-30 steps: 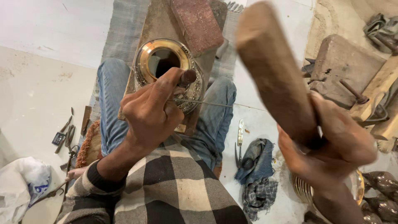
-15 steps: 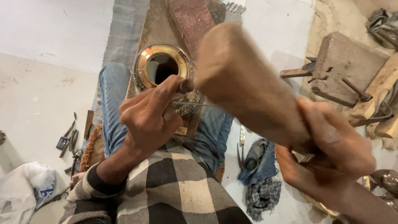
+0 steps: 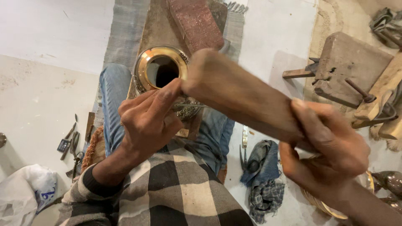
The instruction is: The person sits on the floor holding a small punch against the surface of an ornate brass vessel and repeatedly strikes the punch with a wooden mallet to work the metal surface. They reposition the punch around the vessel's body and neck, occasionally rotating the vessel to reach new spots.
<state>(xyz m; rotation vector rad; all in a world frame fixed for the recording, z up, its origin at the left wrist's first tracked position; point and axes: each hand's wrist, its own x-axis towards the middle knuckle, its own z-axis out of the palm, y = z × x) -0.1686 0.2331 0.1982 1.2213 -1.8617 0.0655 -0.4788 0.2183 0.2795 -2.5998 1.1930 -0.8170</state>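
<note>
My right hand (image 3: 326,152) grips a thick wooden mallet (image 3: 238,94) by its lower end; the club's far end sits level with my left fingertips. My left hand (image 3: 148,119) pinches a thin metal punch (image 3: 190,106) against the side of an engraved brass vase (image 3: 161,71), whose round golden mouth faces up between my knees. The vase rests on a wooden board (image 3: 157,29) over my jeans-clad legs. The punch's tip is hidden behind the mallet.
A reddish brick (image 3: 194,21) lies beyond the vase on a grey mat (image 3: 123,33). Small tools (image 3: 71,140) lie on the floor at left, pliers and rags (image 3: 259,171) at right, wooden blocks (image 3: 351,62) far right, a white bag (image 3: 25,190) bottom left.
The mallet has swung down from upright toward the punch, its head now meeting my left fingertips. My left hand has kept the punch against the vase.
</note>
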